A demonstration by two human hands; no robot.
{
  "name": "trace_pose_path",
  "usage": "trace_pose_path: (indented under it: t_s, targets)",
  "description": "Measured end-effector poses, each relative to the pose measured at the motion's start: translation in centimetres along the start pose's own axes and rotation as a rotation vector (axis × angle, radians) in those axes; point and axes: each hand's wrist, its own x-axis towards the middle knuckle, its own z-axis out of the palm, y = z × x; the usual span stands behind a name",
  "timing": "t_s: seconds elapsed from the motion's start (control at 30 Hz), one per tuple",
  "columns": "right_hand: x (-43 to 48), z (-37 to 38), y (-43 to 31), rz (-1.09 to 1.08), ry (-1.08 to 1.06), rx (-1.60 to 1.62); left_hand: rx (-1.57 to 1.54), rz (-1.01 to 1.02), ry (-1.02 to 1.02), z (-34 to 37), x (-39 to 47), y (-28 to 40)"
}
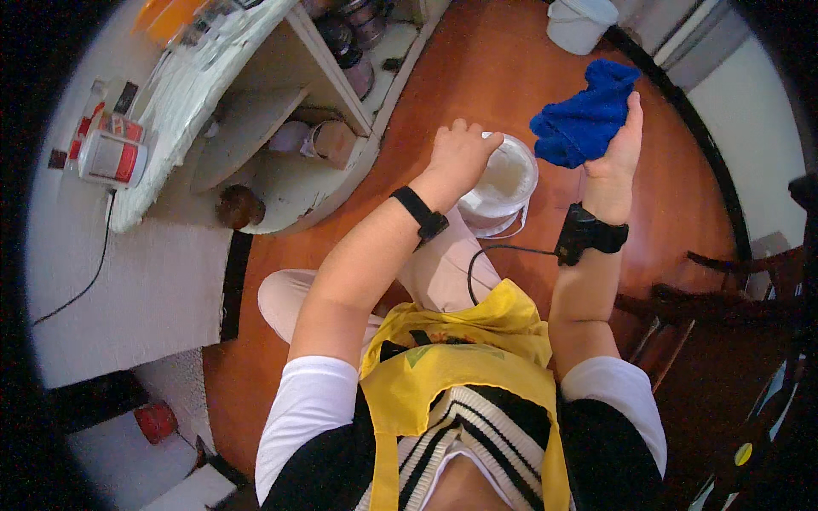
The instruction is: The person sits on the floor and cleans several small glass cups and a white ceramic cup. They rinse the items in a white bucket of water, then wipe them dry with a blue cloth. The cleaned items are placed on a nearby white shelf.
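My left hand has its fingers over the rim of a small white plastic bucket, gripping it at the left side. A thin bail handle hangs at the bucket's near side. Its inside looks pale, and I cannot tell whether there is liquid in it. To the right, my right hand holds a crumpled blue cloth above the floor. The cloth hides most of the fingers; the thumb points up along its right edge.
A white shelf unit with jars stands at left, its top bearing a white plastic tub. Another white bucket sits by the far wall on the reddish-brown floor. Dark wooden furniture is at right. A black cable runs from my right wrist strap.
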Motion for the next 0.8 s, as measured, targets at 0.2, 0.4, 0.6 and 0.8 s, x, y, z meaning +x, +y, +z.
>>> trace_pose_path:
  t_s: [0.2,0.4,0.6,0.8]
  targets:
    - [-0.3,-0.8,0.4,0.011,0.066,0.033,0.251,0.142,0.108,0.6,0.6,0.8]
    - [-0.4,-1.2,0.9,0.004,0.068,0.048,0.052,0.113,0.133,1.3,0.8,0.8]
    - [-0.3,-1.3,1.2,0.119,0.01,0.0,-1.45,-0.383,-0.095,0.4,0.0,-3.1]
    - [-0.8,1.5,2.8,-0.062,-0.118,-0.307,-2.061,-0.323,-0.028,-2.3,-2.7,-6.9]
